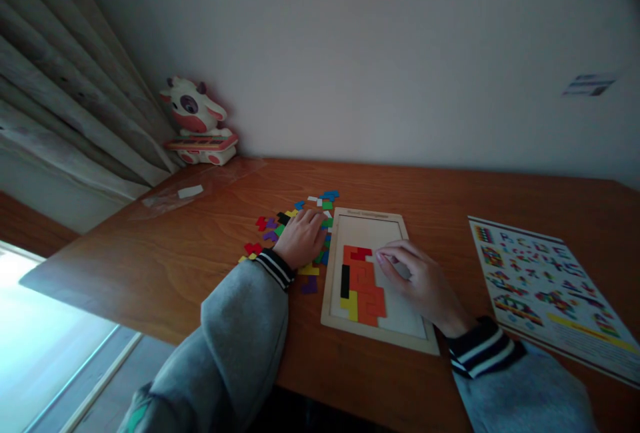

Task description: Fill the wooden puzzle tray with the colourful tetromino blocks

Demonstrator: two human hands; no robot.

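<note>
My left hand point(301, 238) reaches palm down over a spread of small coloured puzzle pieces point(309, 285), its fingers stretched out among them; the hand covers part of the spread. Nothing shows held in it. To the right lies a wooden puzzle board point(380, 338) with a raised frame. Orange pieces point(367, 286), a red piece point(361, 254), a black piece point(345, 282) and a yellow piece point(351, 305) fit together in its left and middle part. My right hand point(413, 273) hovers over the board's right side, thumb and fingertips pinched together, with no piece visible between them.
A printed pattern sheet point(555, 293) lies on the wooden table point(240, 200) at the right. A cow-shaped toy keyboard point(200, 123) stands at the back left by a curtain point(65, 73). A white scrap point(191, 191) lies under clear plastic near it.
</note>
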